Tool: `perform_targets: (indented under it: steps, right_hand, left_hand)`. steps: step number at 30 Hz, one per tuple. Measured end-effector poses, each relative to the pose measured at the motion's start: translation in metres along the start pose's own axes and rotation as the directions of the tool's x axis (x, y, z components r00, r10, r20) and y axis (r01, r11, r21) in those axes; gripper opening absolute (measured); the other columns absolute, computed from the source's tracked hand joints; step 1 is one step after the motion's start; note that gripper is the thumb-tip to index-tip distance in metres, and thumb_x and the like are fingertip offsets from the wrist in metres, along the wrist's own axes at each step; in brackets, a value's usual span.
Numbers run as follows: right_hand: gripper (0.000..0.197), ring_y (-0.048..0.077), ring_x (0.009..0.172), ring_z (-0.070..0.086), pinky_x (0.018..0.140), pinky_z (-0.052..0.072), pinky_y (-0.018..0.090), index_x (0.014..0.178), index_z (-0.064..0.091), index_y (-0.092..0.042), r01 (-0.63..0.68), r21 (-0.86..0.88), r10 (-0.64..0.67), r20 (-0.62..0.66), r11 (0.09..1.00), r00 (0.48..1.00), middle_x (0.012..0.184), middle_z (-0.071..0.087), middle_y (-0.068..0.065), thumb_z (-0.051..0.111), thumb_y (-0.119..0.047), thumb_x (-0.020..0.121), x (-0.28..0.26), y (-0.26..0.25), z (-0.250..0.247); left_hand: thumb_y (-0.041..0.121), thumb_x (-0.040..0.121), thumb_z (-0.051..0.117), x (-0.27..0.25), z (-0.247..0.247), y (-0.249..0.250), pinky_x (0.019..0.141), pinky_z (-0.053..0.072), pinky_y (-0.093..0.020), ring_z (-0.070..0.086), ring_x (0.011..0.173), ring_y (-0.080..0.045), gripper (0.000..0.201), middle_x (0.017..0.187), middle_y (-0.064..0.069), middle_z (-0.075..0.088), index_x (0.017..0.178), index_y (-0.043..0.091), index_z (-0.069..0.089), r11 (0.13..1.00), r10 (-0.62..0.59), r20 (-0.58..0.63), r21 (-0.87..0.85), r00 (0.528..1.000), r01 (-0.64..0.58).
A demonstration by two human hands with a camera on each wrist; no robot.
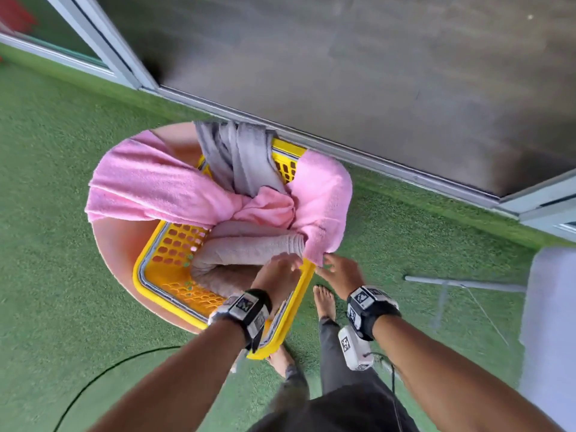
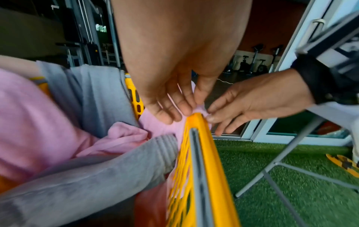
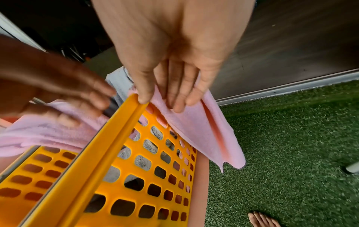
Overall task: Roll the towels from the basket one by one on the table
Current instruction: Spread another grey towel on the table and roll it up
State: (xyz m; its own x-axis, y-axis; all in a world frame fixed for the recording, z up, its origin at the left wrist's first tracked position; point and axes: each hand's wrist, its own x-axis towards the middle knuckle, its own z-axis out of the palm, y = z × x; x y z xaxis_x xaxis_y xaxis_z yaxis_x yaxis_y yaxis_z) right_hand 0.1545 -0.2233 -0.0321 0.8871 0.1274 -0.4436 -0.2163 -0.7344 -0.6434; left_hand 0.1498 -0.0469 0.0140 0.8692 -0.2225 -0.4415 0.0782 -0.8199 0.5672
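Observation:
A yellow perforated basket [image 1: 140,275] stands on a round pink stool [image 1: 115,241]. Draped over its right rim is a pink towel [image 1: 321,198]; another pink towel [image 1: 149,185] hangs over the left side, and a grey towel [image 1: 237,157] over the far rim. A beige-grey towel [image 1: 249,244] lies bunched inside. My left hand [image 1: 280,269] reaches inside the near right corner, its straight fingers [image 2: 174,113] touching the pink towel. My right hand [image 1: 336,269] is outside the rim, its fingers [image 3: 178,98] lying flat on the hanging pink towel [image 3: 204,130] and its thumb at the basket rim [image 3: 116,138].
Green artificial turf covers the floor. A sliding glass door frame [image 1: 343,151] runs just behind the basket. A white folding table [image 1: 548,307] with grey metal legs [image 1: 452,285] stands at the right. A black cable [image 1: 93,381] lies at the lower left. My bare feet are beside the stool.

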Motion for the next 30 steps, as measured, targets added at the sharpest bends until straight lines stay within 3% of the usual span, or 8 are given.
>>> perform_targets:
  steps: [3,10,14,18,21,25,28,30]
  right_hand:
    - [0.026,0.016,0.081,0.072,0.066,0.053,0.021,0.093,0.075,-0.009,0.030,0.055,-0.025,-0.091,0.998,0.996,0.089,0.076,0.007,0.066,-0.033,0.089,0.009,0.004,-0.002]
    - [0.038,0.013,0.058,0.061,0.057,0.052,0.038,0.078,0.065,-0.009,0.215,0.136,-0.212,-0.039,0.967,0.977,0.072,0.066,-0.001,0.057,-0.045,0.089,-0.004,-0.010,-0.051]
    - [0.037,0.000,0.060,0.053,0.053,0.040,0.009,0.079,0.061,-0.001,0.386,0.270,-0.391,-0.034,0.882,0.920,0.071,0.061,-0.001,0.050,-0.036,0.087,-0.037,-0.056,-0.116]
    - [0.022,-0.004,0.051,0.040,0.051,0.031,0.008,0.075,0.056,-0.006,0.463,0.311,-0.475,-0.042,0.830,0.879,0.061,0.046,-0.006,0.053,-0.021,0.091,-0.068,-0.083,-0.159]
    - [0.027,-0.001,0.052,0.036,0.051,0.028,0.014,0.077,0.054,-0.014,0.424,0.312,-0.391,-0.166,0.850,0.905,0.059,0.041,-0.009,0.048,-0.035,0.092,-0.068,-0.070,-0.172]
    - [0.018,0.014,0.069,0.052,0.064,0.040,0.019,0.090,0.061,-0.012,0.287,0.227,-0.200,-0.343,0.931,0.918,0.079,0.061,0.004,0.047,-0.018,0.100,-0.064,-0.049,-0.187]
    - [0.021,0.018,0.078,0.051,0.066,0.038,0.023,0.096,0.059,-0.008,0.238,0.280,-0.057,-0.529,0.930,0.847,0.088,0.060,0.011,0.044,-0.020,0.101,-0.075,-0.045,-0.200]
    - [0.020,0.017,0.077,0.048,0.070,0.036,0.027,0.090,0.052,-0.016,0.163,0.295,0.044,-0.588,0.942,0.808,0.083,0.055,0.003,0.042,-0.028,0.102,-0.085,-0.036,-0.204]
  left_hand:
    - [0.003,0.085,0.049,0.036,-0.004,0.037,0.083,0.051,-0.036,0.063,0.089,-0.024,0.023,0.099,-0.009,0.067,0.096,0.013,0.067,0.999,0.026,-0.037,-0.042,0.999,-0.027]
    - [-0.003,0.074,0.057,0.037,0.014,0.036,0.092,0.044,-0.039,0.050,0.106,-0.027,0.049,0.113,-0.009,0.054,0.118,0.017,0.056,0.999,0.009,-0.114,-0.051,0.993,-0.015]
    - [0.026,0.079,0.063,0.027,0.012,0.030,0.079,0.047,-0.036,0.058,0.090,-0.024,0.039,0.101,-0.006,0.062,0.117,0.018,0.059,0.992,0.012,-0.212,-0.117,0.977,-0.038]
    - [0.018,0.078,0.059,0.026,0.005,0.034,0.072,0.052,-0.034,0.066,0.086,-0.024,0.042,0.100,-0.005,0.070,0.120,0.018,0.060,0.978,-0.012,-0.298,-0.204,0.954,-0.052]
    - [0.014,0.081,0.061,0.021,0.001,0.030,0.067,0.051,-0.035,0.066,0.081,-0.025,0.038,0.094,-0.001,0.071,0.119,0.020,0.056,0.962,-0.121,-0.375,-0.271,0.919,0.016]
    - [-0.006,0.079,0.061,0.003,-0.015,0.039,0.067,0.041,-0.015,0.062,0.078,-0.014,0.027,0.088,0.004,0.065,0.105,0.003,0.065,0.929,-0.044,-0.451,-0.347,0.891,-0.129]
    - [0.015,0.086,0.055,-0.013,-0.031,0.064,0.073,0.047,-0.028,0.057,0.081,-0.007,0.022,0.094,-0.006,0.068,0.099,0.000,0.065,0.896,0.143,-0.464,-0.315,0.874,-0.314]
    - [0.034,0.088,0.047,-0.016,-0.048,0.089,0.072,0.047,-0.039,0.058,0.078,-0.017,0.037,0.087,-0.015,0.068,0.090,-0.001,0.061,0.877,0.191,-0.484,-0.306,0.854,-0.370]
